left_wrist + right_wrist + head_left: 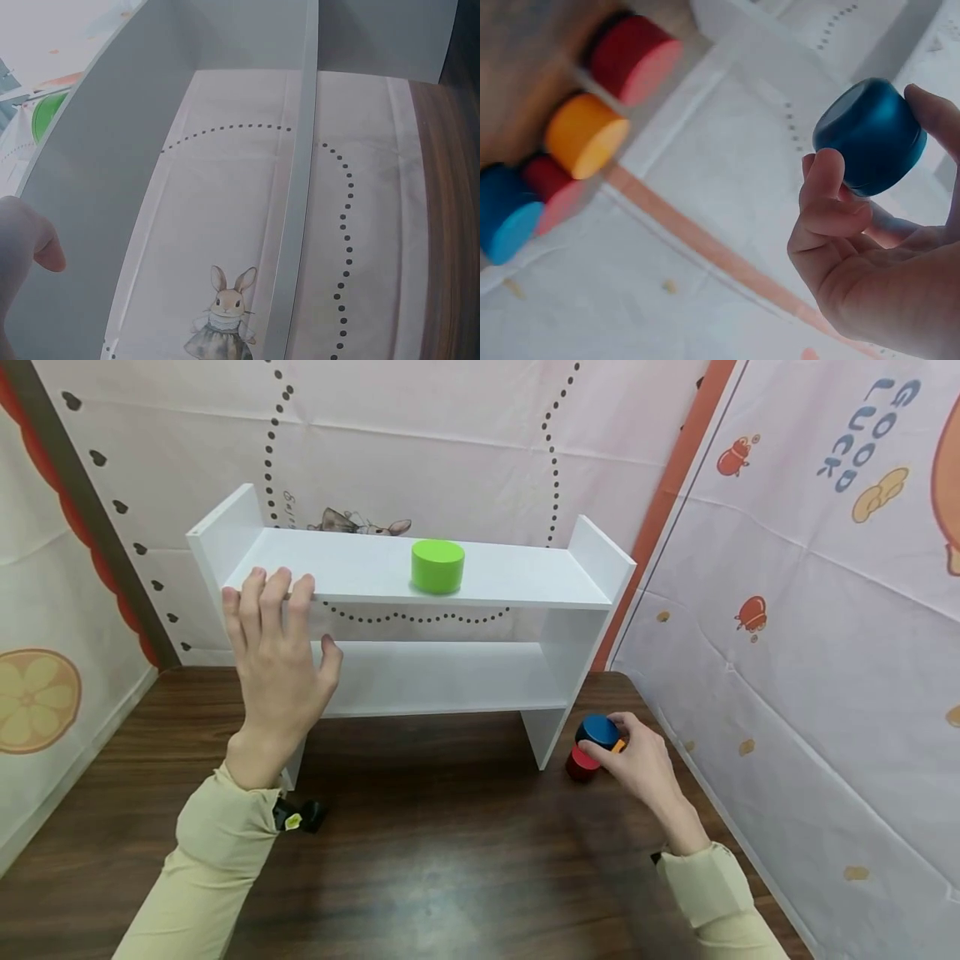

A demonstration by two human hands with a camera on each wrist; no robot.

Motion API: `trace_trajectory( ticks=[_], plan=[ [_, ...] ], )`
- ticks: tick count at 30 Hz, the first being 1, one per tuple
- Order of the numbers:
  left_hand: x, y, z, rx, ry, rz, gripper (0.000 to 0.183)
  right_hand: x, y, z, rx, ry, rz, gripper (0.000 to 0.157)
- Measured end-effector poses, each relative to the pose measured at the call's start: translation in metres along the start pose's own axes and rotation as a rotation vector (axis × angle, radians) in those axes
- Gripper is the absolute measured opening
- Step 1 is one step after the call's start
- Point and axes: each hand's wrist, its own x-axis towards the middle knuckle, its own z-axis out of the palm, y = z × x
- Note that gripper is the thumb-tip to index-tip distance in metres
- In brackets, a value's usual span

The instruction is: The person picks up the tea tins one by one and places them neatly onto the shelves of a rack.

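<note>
My right hand (641, 760) pinches a dark blue, rounded cylinder (870, 136) between thumb and fingers, to the right of the white shelf (442, 677). Below it in the head view shows a red cylinder (582, 764) on the table. At the left end of the shelf, my left hand (276, 672) has its fingers extended, with the fingertips at the front edge of the top board. A thumb of that hand shows at the left of the left wrist view. One bright green cylinder (437, 567) stands on the top board.
In the right wrist view a red block (637, 60), an orange cylinder (587, 136), a second red one (555, 191) and a light blue one (510, 214) stand grouped. A printed cloth wall (795, 610) borders the brown table (450, 860) on the right.
</note>
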Motion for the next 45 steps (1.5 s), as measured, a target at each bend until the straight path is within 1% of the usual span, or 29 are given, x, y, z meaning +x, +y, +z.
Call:
trace_trajectory(
  ticks=[6, 12, 21, 27, 32, 35, 39, 45],
  plan=[
    [0.000, 0.000, 0.000, -0.001, 0.000, 0.005, 0.062, 0.006, -0.023, -0.011, 0.069, 0.006, -0.067, 0.067],
    [0.000, 0.000, 0.001, 0.001, 0.004, 0.004, 0.062, 0.012, -0.043, -0.021, 0.102, 0.029, -0.139, 0.062],
    [-0.001, 0.000, -0.001, 0.010, -0.002, -0.001, 0.061, 0.021, -0.083, -0.046, 0.158, 0.044, -0.227, 0.056],
    [-0.001, 0.000, -0.002, 0.003, -0.007, 0.002, 0.061, 0.026, -0.110, -0.064, 0.179, 0.094, -0.296, 0.050],
    [-0.001, 0.000, -0.002, 0.004, -0.008, 0.006, 0.061, 0.033, -0.131, -0.076, 0.202, 0.134, -0.347, 0.048],
    [-0.001, 0.000, -0.002, 0.005, -0.007, 0.007, 0.061, 0.040, -0.142, -0.081, 0.234, 0.145, -0.368, 0.047],
    [0.000, 0.000, -0.002, 0.006, -0.005, 0.007, 0.061, 0.053, -0.155, -0.085, 0.278, 0.161, -0.369, 0.049],
    [0.000, -0.001, -0.002, 0.016, -0.013, 0.010, 0.061, 0.073, -0.173, -0.083, 0.288, 0.173, -0.367, 0.052]
  ],
)
